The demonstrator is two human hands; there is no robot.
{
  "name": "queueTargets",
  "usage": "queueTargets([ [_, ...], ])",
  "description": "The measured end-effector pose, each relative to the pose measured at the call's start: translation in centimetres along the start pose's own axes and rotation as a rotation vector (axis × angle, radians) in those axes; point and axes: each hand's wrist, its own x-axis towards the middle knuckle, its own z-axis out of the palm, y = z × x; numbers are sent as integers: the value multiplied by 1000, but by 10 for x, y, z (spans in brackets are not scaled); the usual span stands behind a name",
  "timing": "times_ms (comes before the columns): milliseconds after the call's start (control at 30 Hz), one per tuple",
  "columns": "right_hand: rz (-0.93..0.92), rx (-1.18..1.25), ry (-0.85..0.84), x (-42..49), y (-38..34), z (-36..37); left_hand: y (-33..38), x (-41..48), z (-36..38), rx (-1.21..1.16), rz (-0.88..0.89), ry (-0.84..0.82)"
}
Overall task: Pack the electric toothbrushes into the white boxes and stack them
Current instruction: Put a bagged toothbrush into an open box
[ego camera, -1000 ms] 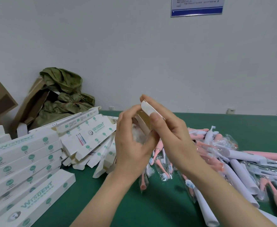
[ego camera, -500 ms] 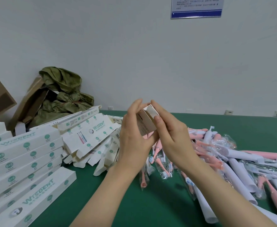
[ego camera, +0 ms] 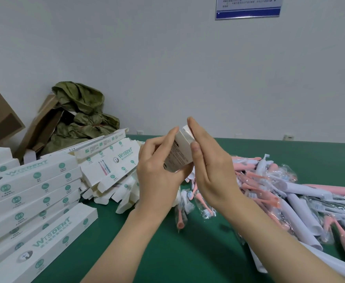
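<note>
Two-handed, holding one white box (ego camera: 180,154) up in the air over the green counter (ego camera: 167,254), near the middle of the view, tilting it so that its upper end is leaning away to the right. Gripping the lower part of the box with the left hand (ego camera: 157,172), with the thumb reaching up along the left edge and the fingers curling round underneath. Pressing the right hand (ego camera: 212,172) against the upper end with straight fingers lying close together and the thumb tip resting on the near right corner, not wrapping round it. Showing dark small print on the near face of the box, too small for reading. Looking past the wrists at a loose heap of toothbrushes (ego camera: 290,193) spreading over the right side of the counter, mixing pink and white handles with brush heads, many in clear plastic sleeves, a few lying just below the held box. Looking left at a stack of closed boxes (ego camera: 30,193) bearing green lettering and round green marks, lying lengthwise in several layers at the left edge of the counter, and just beyond it at a jumble of flat unfolded cartons (ego camera: 110,160) leaning on one another. Facing, farther back, a crumpled olive-green bag (ego camera: 81,117) sitting in an open brown cardboard case (ego camera: 39,127) against the white wall (ego camera: 188,58), with a blue-edged notice (ego camera: 248,9) hanging high on the right
</note>
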Motion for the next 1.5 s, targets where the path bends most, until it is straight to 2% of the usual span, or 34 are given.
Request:
queueTargets([
  [167, -121, -143, -71, -1, -6, 5, -1, -4, -4, -94, -45, 41],
  [233, -136, -65, -127, 1, -9, 4, -3, -2, -7, -118, -53, 36],
  [300, 51, 307, -134, 10, -13, -1, -2, 2, -11, -143, -51, 37],
  [367, 279, 552, -5, 19, -5, -8, -1, 9, -17, -318, -121, 83],
  [433, 559, 400, 32, 25, 16, -18, -2, 18, -24, -558, -231, 135],
  [500, 848, 246, -109, 24, 37, -27, -9, 24, -31, -855, -370, 98],
  [567, 1086, 482, -220, 20, 51, -32, -21, 26, -33, -1097, -494, -44],
  [633, 1231, 806, -168, 18, 55, -35, -32, 24, -32, -1142, -567, -149],
  [700, 1233, 864, -23, 20, 61, -35, -39, 21, -28, -1060, -633, -158],
  [733, 1205, 796, 57, 21, 65, -35, -43, 20, -26, -912, -659, -138],
  [800, 1132, 592, 161, 21, 69, -37, -51, 15, -22, -403, -646, -62],
  [833, 1085, 499, 165, 20, 70, -37, -52, 11, -21, -175, -577, -25],
  [900, 981, 354, 107, 18, 70, -37, -48, 2, -14, 91, -338, -9],
  [967, 891, 318, 22, 18, 61, -34, -36, -8, -4, 180, -147, -176],
  [1033, 812, 386, -105, 19, 50, -31, -27, -18, 3, 237, 13, -376],
  [1067, 782, 431, -164, 20, 46, -29, -26, -20, 4, 298, 106, -422],
  [1100, 760, 482, -209, 20, 42, -30, -25, -21, 4, 348, 167, -431],
  [1167, 749, 647, -241, 23, 40, -33, -25, -18, 1, 363, 173, -385],
  [1333, 869, 948, -199, 28, 42, -38, -16, -13, -2, 333, 218, -312],
  [1500, 854, 851, -254, 25, 46, -27, -18, -9, -8, 504, 315, -386],
])
